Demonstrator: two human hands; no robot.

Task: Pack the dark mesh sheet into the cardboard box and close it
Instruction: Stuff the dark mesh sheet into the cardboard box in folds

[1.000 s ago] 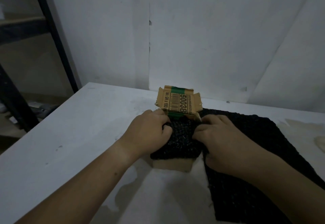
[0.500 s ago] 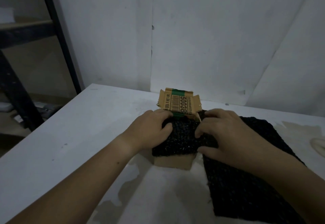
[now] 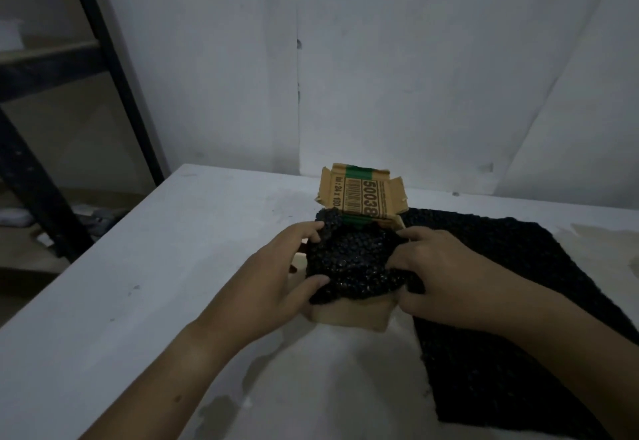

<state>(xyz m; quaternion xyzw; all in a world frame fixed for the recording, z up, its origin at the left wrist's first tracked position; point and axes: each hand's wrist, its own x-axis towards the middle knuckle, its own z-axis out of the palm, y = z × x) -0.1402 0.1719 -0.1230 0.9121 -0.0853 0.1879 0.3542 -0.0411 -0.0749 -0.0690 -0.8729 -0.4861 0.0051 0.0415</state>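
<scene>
White walls close off the back of this dim room, with a dark shelving frame [image 3: 114,76] off to the left, and the white table [image 3: 138,267] fills the foreground. Across its right side lies the dark mesh sheet [image 3: 501,284]. Most of it is flat on the tabletop, well outside the box. One end is bunched into a mound that sits in the mouth of the cardboard box [image 3: 349,315] and spills over its near wall. The box stands mid-table, its lid flap [image 3: 363,197] tipped up and back with the barcode showing.

Now the hands. The left hand [image 3: 276,287] is curled round the mound's left edge, thumb at the near side, fingers up at the far corner. The right hand [image 3: 446,273] has its fingers dug into the mound's right side, gripping it.

Stuffing is the step, I'd say, and barely begun. To do it well, I reckon: fold the loose length into box-wide layers rather than cramming it. Press each layer flat to the bottom, with one hand bracing the light box so it doesn't skid. Clear the mesh off the rim so the flap can seat.
</scene>
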